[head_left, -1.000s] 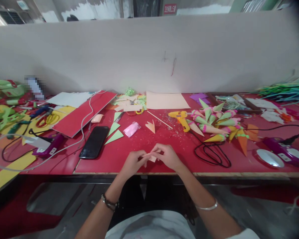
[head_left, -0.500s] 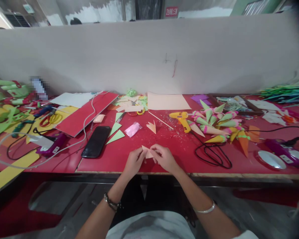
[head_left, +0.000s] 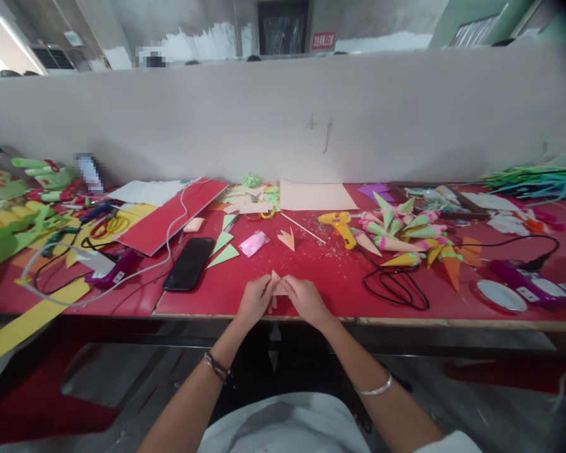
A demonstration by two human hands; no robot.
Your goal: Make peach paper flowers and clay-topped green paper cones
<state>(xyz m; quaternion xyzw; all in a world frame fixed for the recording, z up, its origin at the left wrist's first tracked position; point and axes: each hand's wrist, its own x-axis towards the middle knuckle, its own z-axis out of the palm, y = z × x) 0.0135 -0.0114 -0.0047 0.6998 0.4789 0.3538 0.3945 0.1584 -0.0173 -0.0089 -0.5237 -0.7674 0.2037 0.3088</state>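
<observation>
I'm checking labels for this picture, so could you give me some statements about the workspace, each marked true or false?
1. The left hand and right hand both hold a small piece of pale paper. True.
2. The phone lies on top of the red board. False: it lies on the red table, beside the board.
3. The yellow glue gun is left of the heap of paper cones. True.
4. The pink packet is in the right hand. False: it lies on the table, beyond both hands.
5. The right arm wears a silver bangle. True.
</observation>
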